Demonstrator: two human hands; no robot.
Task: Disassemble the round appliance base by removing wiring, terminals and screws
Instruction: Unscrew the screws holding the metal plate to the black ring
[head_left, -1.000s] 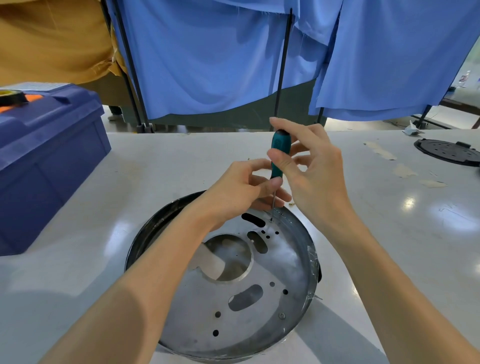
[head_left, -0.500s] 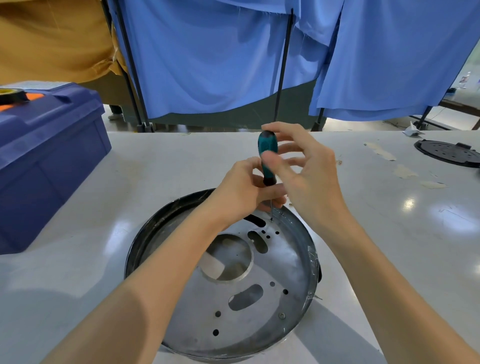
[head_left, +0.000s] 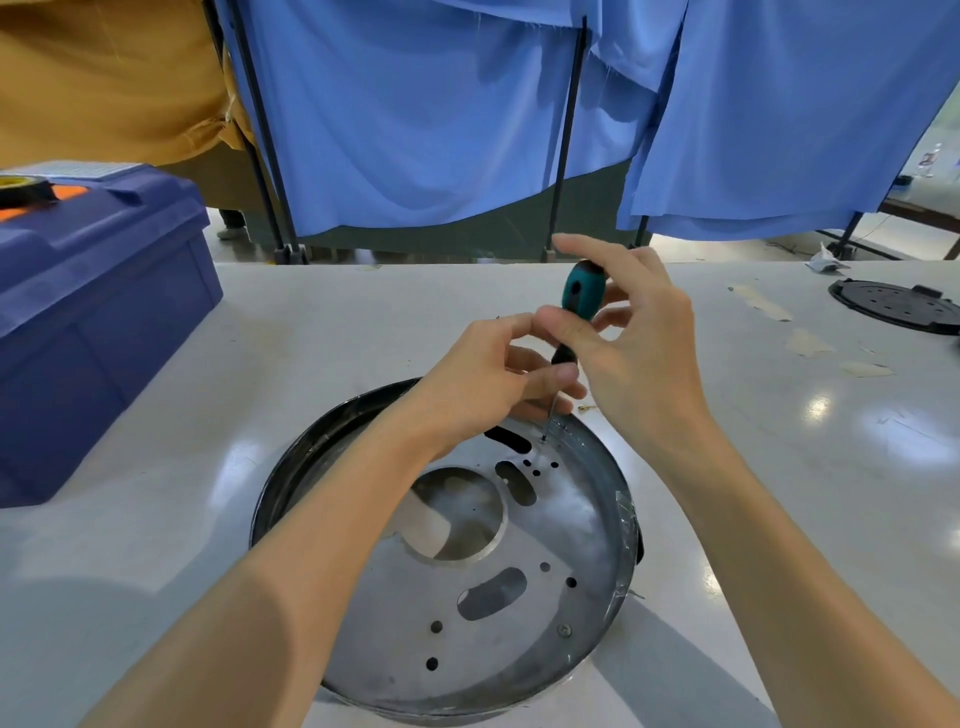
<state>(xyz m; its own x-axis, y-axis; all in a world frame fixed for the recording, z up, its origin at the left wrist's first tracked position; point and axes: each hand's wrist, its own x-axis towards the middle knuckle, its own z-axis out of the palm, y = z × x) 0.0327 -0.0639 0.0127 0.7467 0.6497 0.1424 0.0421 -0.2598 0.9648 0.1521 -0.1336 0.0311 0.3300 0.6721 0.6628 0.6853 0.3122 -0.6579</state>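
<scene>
Round appliance base is a shiny, perforated metal disc.

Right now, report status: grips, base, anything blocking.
Right grip pinches screwdriver handle, left grip holds its shaft. Tip down inside round base, near far rim. Nothing blocking.

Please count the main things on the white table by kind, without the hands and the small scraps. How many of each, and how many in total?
screwdriver: 1
round metal base: 1
black round plate: 1
blue box: 1
tape roll, on the box: 1
Total: 5
</scene>
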